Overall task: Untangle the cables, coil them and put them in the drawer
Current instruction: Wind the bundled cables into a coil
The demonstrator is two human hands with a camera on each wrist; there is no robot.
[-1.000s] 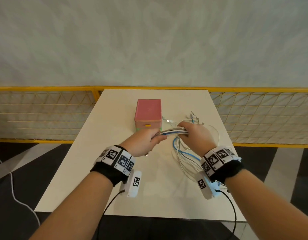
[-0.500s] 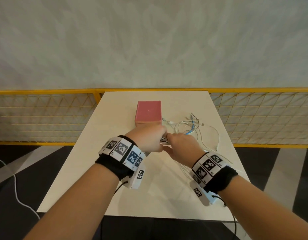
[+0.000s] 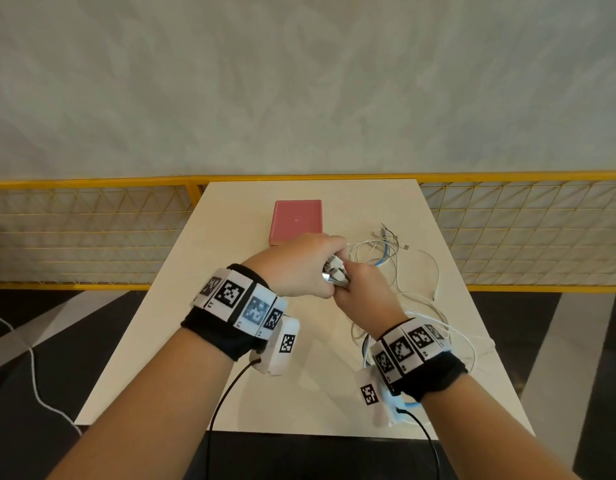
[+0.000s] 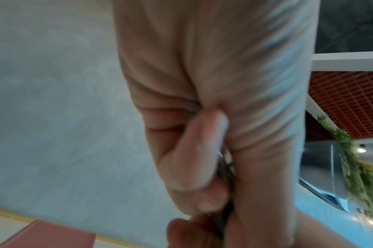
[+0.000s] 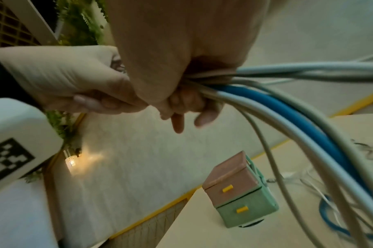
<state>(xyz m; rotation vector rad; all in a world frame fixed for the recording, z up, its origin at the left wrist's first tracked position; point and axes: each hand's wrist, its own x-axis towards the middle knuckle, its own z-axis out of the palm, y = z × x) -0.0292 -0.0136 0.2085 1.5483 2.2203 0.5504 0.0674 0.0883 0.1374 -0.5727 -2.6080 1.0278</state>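
Both hands meet above the middle of the table and grip one bundle of cables [image 3: 335,271]. My left hand [image 3: 299,263] has its fingers curled round the bundle's end; my right hand [image 3: 360,289] grips it right beside. In the right wrist view, white and blue cables [image 5: 287,104] fan out from my right hand [image 5: 181,90] towards the table. Loose white and blue cables [image 3: 386,251] trail over the table's right side. The small drawer box [image 3: 297,221], pink on top, stands behind the hands; its pink and green drawers [image 5: 236,193] look closed.
The cream table [image 3: 202,341] ends at a yellow mesh railing [image 3: 91,233] before a grey wall. Black leads run from both wrist cameras off the near edge. A white cord lies on the dark floor at left.
My hands, apart along a stretched length of bundle a second ago, have come together. The bundle between them is now folded short, and both hands sit slightly higher and more to the left.
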